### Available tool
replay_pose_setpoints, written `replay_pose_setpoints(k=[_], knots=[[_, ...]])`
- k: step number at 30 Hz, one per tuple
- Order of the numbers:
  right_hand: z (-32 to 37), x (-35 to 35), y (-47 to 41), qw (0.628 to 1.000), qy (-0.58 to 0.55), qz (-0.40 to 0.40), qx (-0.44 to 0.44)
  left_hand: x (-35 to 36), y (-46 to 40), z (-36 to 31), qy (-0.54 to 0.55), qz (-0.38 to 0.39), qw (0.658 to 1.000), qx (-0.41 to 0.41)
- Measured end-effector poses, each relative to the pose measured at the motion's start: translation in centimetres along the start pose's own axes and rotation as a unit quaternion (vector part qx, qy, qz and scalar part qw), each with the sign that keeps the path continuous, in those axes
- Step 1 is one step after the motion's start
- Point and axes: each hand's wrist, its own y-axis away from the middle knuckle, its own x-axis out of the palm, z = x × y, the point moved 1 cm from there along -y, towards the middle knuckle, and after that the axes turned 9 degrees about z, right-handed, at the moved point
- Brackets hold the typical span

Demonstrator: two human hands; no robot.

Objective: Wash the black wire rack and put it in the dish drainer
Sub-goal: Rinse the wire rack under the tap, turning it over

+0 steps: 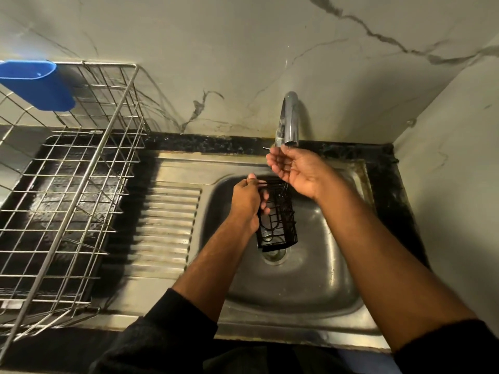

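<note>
The black wire rack (279,214) hangs upright over the steel sink basin (324,265), above the drain. My left hand (248,201) grips its left edge near the top. My right hand (294,171) is cupped palm-up just under the chrome tap's spout (290,117), fingers relaxed and holding nothing; it is just above the rack's top, and contact cannot be told. A little water drips from the spout onto the palm. The metal wire dish drainer (81,201) stands on the black counter to the left.
A blue plastic cup holder (37,85) hangs on the drainer's back left corner. A ribbed steel draining board (167,225) lies between drainer and basin. Marbled wall tiles close in behind and on the right.
</note>
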Motion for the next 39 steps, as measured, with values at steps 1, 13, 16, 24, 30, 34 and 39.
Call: replay_pose_setpoints(k=[1,13,16,24,30,34,39], knots=[[0.2,-0.4,0.2,0.998,0.061,0.004,-0.006,-0.4,0.0,0.1,-0.009,-0.007,1.0,0.004],[-0.8,-5.8,2.8,0.775,0.611,-0.156,-0.036,-6.9,-0.1,1.8,0.112,0.058,0.991,0.049],[-2.0,-7.2,3.0,0.778,0.59,-0.21,-0.047,-8.1,-0.2,2.2,0.164,0.081,0.982,0.047],[-2.9,-7.3,3.8,0.902,0.361,-0.226,0.072,-9.5,-0.1,3.0,0.212,0.112,0.969,0.052],[-2.8,-7.0,3.9,0.922,0.347,-0.172,0.028,-10.3,-0.6,2.8,0.21,0.059,0.976,0.016],[-2.3,-6.0,4.4,0.94,0.308,-0.145,-0.023,-11.3,-1.5,3.2,0.142,0.016,0.989,-0.032],[-1.4,-4.5,4.8,0.937,0.329,-0.1,-0.055,-11.6,-1.5,3.6,0.096,0.022,0.993,-0.071]])
